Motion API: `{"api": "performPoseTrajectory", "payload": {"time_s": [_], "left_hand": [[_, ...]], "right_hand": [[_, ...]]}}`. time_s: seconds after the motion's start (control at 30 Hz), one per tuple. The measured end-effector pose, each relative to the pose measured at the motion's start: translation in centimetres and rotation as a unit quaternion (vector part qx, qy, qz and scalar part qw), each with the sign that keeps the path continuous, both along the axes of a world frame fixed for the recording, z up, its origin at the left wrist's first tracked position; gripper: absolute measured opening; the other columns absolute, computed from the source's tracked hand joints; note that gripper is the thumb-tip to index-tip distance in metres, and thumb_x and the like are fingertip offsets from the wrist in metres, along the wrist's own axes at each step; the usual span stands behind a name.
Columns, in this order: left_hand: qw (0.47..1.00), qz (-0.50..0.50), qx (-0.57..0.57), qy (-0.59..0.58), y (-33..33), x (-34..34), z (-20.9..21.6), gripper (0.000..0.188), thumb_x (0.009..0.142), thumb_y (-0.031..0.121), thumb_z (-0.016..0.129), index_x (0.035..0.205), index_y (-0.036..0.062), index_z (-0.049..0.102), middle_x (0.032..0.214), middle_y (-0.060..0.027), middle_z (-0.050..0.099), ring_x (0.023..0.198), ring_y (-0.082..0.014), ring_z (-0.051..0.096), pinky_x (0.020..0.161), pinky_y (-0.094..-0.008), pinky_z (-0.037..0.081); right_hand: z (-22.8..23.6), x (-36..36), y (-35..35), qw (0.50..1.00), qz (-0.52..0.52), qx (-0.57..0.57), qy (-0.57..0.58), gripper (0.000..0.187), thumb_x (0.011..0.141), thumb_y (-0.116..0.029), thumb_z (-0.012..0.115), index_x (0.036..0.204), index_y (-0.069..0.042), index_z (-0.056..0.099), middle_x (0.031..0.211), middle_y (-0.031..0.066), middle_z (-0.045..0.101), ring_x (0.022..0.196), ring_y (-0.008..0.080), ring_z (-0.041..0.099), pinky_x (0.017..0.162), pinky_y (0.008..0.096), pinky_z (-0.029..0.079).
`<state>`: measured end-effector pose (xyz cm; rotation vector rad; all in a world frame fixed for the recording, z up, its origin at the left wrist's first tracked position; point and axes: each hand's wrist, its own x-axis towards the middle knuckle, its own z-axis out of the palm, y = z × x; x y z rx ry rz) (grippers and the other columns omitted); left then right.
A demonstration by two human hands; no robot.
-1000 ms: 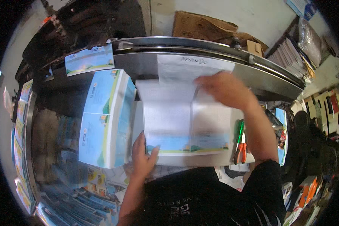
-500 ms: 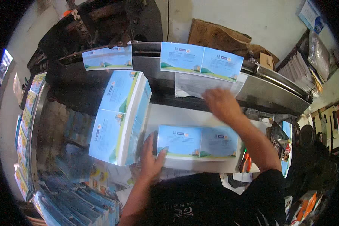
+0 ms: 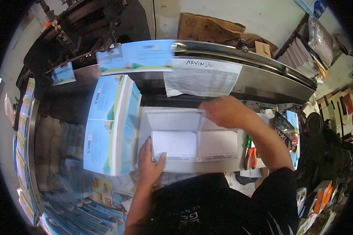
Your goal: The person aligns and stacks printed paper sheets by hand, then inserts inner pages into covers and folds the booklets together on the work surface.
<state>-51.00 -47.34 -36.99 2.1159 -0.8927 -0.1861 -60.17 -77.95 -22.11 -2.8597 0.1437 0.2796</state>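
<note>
An opened double-width booklet (image 3: pixel 173 144) lies on the pale work board, its white inner pages with faint printed tables facing up. My left hand (image 3: pixel 150 164) rests at the booklet's left end, thumb on the page corner and fingers spread along the side. At the far edge my right hand (image 3: pixel 223 111) is closed in a pinch on a raised page (image 3: pixel 172 119), which is blurred by motion. To the left stands a tall stack of light-blue covered booklets (image 3: pixel 102 121). Beyond, a light-blue printed booklet (image 3: pixel 139 56) lies on the metal machine rail, smeared by motion.
A smaller blue piece (image 3: pixel 63 73) sits farther left by the dark machine (image 3: pixel 90 23). A white written sheet (image 3: pixel 202 78) hangs on the machine's front. Orange-handled pliers (image 3: pixel 250 156) lie right of the booklet. Many blue booklets (image 3: pixel 82 211) fill the lower left.
The blue cover facing up before me is replaced by white inner pages. My right hand has come down nearer the booklet. The blue booklets on the rail have moved left, uncovering the written sheet.
</note>
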Motion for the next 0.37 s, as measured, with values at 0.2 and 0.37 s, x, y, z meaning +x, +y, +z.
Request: {"api": "performPoseTrajectory", "payload": {"time_s": [0.2,0.37], "left_hand": [[0.999,-0.011,-0.030,-0.003,-0.2,0.2,-0.2,0.072,0.086,0.024,0.070,0.144,-0.0046,0.038,0.140,-0.0294,0.047,0.130,-0.0438,0.045,0.110,-0.0477,0.035],[0.999,-0.006,0.039,-0.014,0.0,0.3,0.0,0.072,0.087,0.026,0.069,0.144,-0.0056,0.038,0.140,-0.0294,0.047,0.131,-0.0435,0.044,0.111,-0.0480,0.035]], "right_hand": [[0.4,1.3,-1.7,0.999,0.014,-0.008,-0.035,0.022,0.093,-0.020,0.054,0.109,-0.012,0.066,0.096,0.0187,0.070,0.090,0.0402,0.067,0.080,0.0491,0.054],[8.1,3.3,-3.3,0.880,-0.054,-0.242,-0.404,0.041,0.085,-0.006,0.060,0.123,-0.019,0.068,0.111,0.0070,0.071,0.099,0.0277,0.069,0.083,0.0392,0.057]]}}
